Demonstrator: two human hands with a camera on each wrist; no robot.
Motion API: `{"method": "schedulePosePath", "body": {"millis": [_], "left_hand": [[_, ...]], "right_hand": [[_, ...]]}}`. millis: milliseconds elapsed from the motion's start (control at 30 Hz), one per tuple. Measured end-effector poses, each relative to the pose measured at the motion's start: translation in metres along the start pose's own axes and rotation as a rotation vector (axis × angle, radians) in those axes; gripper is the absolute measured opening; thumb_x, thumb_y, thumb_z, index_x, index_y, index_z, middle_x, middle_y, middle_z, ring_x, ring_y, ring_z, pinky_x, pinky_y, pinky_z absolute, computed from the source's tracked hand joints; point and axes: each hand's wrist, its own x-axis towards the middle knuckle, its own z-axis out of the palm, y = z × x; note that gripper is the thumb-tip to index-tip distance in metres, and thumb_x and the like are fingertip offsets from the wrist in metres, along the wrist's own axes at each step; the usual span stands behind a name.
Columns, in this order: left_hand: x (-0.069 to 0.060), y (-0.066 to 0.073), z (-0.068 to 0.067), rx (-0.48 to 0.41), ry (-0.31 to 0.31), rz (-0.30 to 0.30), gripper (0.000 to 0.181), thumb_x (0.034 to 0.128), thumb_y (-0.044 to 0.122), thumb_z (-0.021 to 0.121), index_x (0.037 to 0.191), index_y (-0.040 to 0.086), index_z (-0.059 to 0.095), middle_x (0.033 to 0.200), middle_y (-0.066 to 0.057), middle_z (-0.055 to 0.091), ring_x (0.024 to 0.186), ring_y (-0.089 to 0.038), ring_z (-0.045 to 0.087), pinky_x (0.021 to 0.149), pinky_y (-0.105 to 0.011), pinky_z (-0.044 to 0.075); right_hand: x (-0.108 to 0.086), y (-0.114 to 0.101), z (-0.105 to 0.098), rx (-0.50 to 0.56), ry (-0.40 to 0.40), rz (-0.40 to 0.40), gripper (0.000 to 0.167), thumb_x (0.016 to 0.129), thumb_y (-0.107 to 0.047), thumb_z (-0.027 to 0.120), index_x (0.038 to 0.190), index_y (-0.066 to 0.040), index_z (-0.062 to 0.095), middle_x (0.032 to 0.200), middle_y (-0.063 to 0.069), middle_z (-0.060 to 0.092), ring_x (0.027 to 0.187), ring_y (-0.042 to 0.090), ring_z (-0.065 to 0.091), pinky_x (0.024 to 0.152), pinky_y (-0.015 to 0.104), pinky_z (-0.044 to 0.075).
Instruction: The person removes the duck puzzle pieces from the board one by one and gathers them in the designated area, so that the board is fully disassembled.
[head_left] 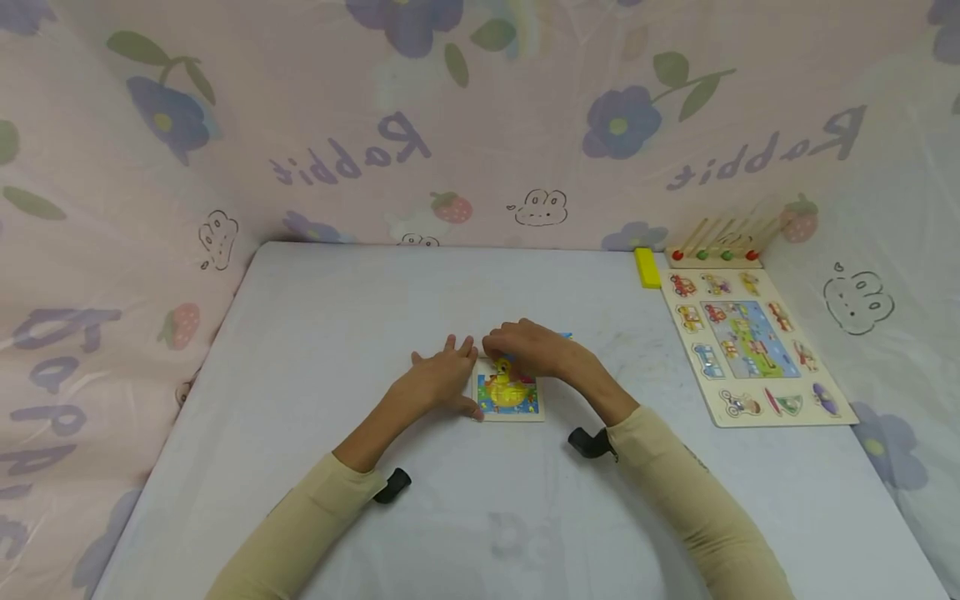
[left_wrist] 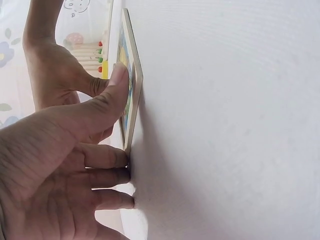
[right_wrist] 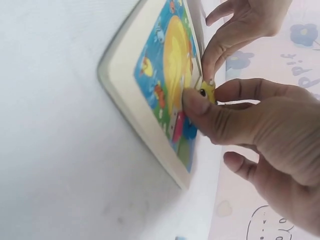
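A small wooden jigsaw board (head_left: 534,418) with a yellow duck picture lies on the white table. My left hand (head_left: 435,379) is at its left side, fingers spread and fairly straight; in the left wrist view the thumb (left_wrist: 118,80) rests on the board's rim and fingertips touch the table beside it. Over the board's upper part, my right hand (head_left: 531,348) pinches a yellow puzzle piece (right_wrist: 207,90) with a black eye between thumb and index finger. The piece is tilted above the picture; whether it touches the board is hard to tell.
A bit of something blue (head_left: 566,335) shows behind my right hand. To the right lie a larger wooden vehicle puzzle board (head_left: 705,400), a yellow block (head_left: 647,268) and a wooden rack with pegs (head_left: 714,260). Patterned cloth (head_left: 480,125) walls the table's back and sides.
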Motion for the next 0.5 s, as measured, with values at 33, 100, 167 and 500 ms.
{"method": "schedulePosePath", "body": {"millis": [33, 100, 167, 500], "left_hand": [[0.000, 0.000, 0.000, -0.001, -0.004, -0.003, 0.108, 0.0835, 0.055, 0.084, 0.164, 0.007, 0.031, 0.176, -0.013, 0.019, 0.163, -0.041, 0.019, 0.111, -0.082, 0.033], [0.001, 0.000, -0.001, -0.005, -0.008, -0.007, 0.105, 0.0859, 0.055, 0.081, 0.164, 0.007, 0.031, 0.176, -0.013, 0.018, 0.163, -0.040, 0.019, 0.112, -0.082, 0.033], [0.001, 0.000, -0.001, -0.013, -0.004, -0.011, 0.101, 0.0879, 0.054, 0.079, 0.164, 0.007, 0.032, 0.175, -0.013, 0.019, 0.163, -0.041, 0.019, 0.112, -0.082, 0.032], [0.002, 0.002, 0.001, -0.023, 0.007, -0.036, 0.096, 0.0908, 0.051, 0.078, 0.163, 0.007, 0.033, 0.175, -0.012, 0.021, 0.163, -0.039, 0.019, 0.111, -0.083, 0.031]], "right_hand": [[0.000, 0.000, 0.000, 0.000, 0.007, -0.004, 0.030, 0.085, -0.005, 0.085, 0.105, -0.013, 0.065, 0.097, -0.001, 0.068, 0.090, 0.017, 0.058, 0.087, 0.034, 0.049], [-0.002, 0.002, 0.001, 0.013, 0.022, -0.010, 0.030, 0.084, -0.005, 0.086, 0.105, -0.013, 0.065, 0.097, -0.001, 0.069, 0.091, 0.017, 0.058, 0.087, 0.034, 0.050], [-0.003, 0.003, 0.003, 0.036, 0.034, -0.013, 0.031, 0.084, -0.004, 0.086, 0.105, -0.013, 0.066, 0.099, -0.002, 0.069, 0.093, 0.016, 0.059, 0.089, 0.034, 0.051], [-0.011, 0.008, 0.006, 0.241, 0.155, -0.004, 0.015, 0.097, 0.001, 0.069, 0.107, -0.011, 0.069, 0.103, 0.003, 0.070, 0.096, 0.018, 0.062, 0.094, 0.038, 0.055]]}}
